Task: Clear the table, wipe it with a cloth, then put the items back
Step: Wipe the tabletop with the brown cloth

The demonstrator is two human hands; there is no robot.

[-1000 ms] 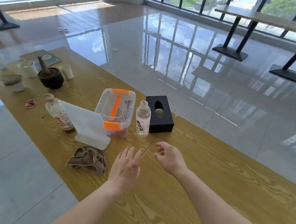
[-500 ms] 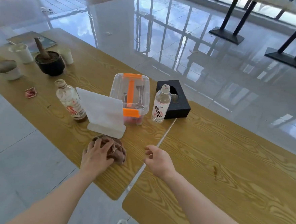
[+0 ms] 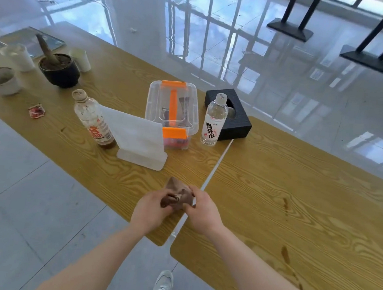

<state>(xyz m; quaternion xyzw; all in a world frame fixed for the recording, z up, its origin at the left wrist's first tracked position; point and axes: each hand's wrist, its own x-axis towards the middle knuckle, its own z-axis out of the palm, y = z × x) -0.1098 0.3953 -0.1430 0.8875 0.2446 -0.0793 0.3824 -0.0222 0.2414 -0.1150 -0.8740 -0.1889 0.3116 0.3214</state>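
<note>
A small brown cloth (image 3: 179,195) is bunched between both hands just above the near edge of the wooden table (image 3: 296,186). My left hand (image 3: 152,206) grips its left side and my right hand (image 3: 204,210) pinches its right side. Behind them stand a white napkin holder (image 3: 141,139), a brown-drink bottle (image 3: 92,119), a clear box with orange lid clips (image 3: 172,111), a water bottle (image 3: 213,120) and a black tissue box (image 3: 233,118).
At the table's far left are a black mortar with pestle (image 3: 58,68), white cups (image 3: 17,56), a bowl (image 3: 1,81), a grey tablet (image 3: 30,37) and a red wrapper (image 3: 37,110). A seam (image 3: 216,167) splits two tabletops. Black table bases (image 3: 289,29) stand on the glossy floor.
My left hand reached the cloth, lifted it off the table and brought it right; my right hand came in and took its other side. The camera has tilted down.
</note>
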